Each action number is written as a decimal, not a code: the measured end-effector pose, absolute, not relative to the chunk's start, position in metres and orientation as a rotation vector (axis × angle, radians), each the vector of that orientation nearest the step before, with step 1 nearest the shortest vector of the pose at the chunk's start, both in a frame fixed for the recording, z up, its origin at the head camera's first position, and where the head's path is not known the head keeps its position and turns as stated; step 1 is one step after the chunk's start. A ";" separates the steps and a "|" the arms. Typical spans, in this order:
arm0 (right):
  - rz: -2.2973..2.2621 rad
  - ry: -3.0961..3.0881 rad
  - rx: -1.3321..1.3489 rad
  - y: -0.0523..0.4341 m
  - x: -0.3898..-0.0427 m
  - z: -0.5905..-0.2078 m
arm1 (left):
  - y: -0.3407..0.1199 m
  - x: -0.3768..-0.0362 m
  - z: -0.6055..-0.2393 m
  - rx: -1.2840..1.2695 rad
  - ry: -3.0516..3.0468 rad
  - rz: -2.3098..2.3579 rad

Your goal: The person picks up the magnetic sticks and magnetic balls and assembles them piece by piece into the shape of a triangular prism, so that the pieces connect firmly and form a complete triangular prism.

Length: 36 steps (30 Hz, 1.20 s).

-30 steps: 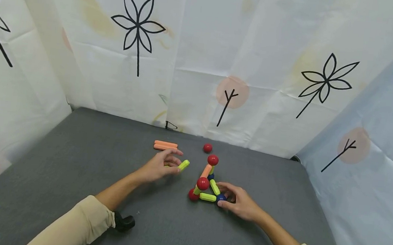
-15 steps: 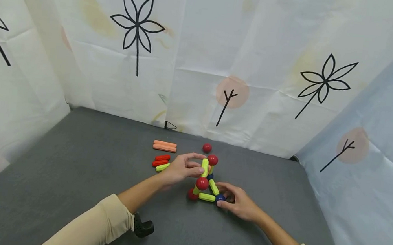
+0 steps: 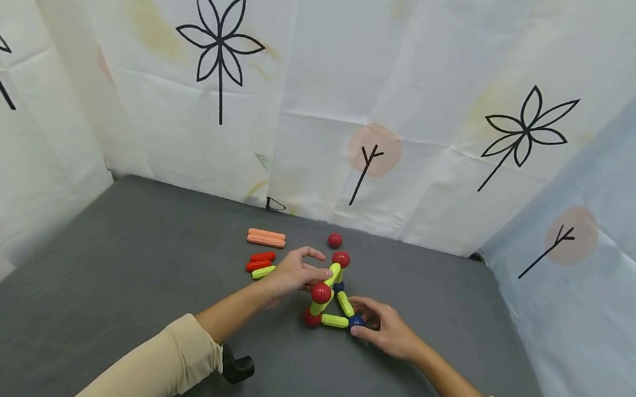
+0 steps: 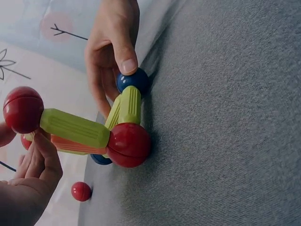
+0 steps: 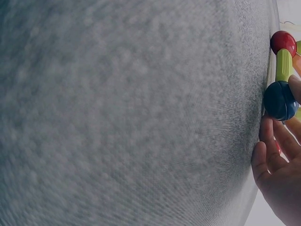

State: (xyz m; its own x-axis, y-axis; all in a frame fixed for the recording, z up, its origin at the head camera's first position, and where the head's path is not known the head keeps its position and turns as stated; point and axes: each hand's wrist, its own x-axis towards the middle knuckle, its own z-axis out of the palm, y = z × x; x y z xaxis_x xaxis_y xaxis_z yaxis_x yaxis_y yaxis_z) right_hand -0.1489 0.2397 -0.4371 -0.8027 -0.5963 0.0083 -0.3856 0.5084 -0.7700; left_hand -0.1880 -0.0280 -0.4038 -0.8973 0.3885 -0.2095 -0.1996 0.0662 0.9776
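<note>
Both forearms, each in a beige sleeve pushed back from the wrist, extend forward from the lower edge of the head view and converge toward the centre. The left hand [image 3: 293, 273] is raised slightly, palm turned inward, with the index finger extended forward and the thumb and remaining fingers curled in a pinch. In the left wrist view the left hand's fingers [image 4: 44, 160] are seen bent close together. The right hand [image 3: 388, 330] lies low, palm down, fingers curved and the thumb tip pressed forward; the right wrist view shows the right hand's fingers [image 5: 270, 155] loosely bent.
</note>
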 end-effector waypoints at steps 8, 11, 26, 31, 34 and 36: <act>-1.193 2.481 -0.834 0.239 -0.149 -0.438 | -0.035 -0.189 -0.412 0.312 2.004 1.855; -1.192 2.484 -0.847 0.239 -0.150 -0.439 | -0.042 -0.186 -0.424 0.423 2.102 1.797; -1.177 2.504 -0.863 0.238 -0.146 -0.437 | -0.046 -0.174 -0.455 0.811 2.343 1.428; -1.211 2.550 -0.801 0.237 -0.149 -0.434 | -0.049 -0.181 -0.454 0.767 2.388 1.507; -1.189 2.654 -0.720 0.236 -0.156 -0.433 | -0.049 -0.188 -0.456 0.689 2.389 1.591; -1.165 2.708 -0.661 0.235 -0.163 -0.432 | -0.048 -0.193 -0.456 0.638 2.361 1.661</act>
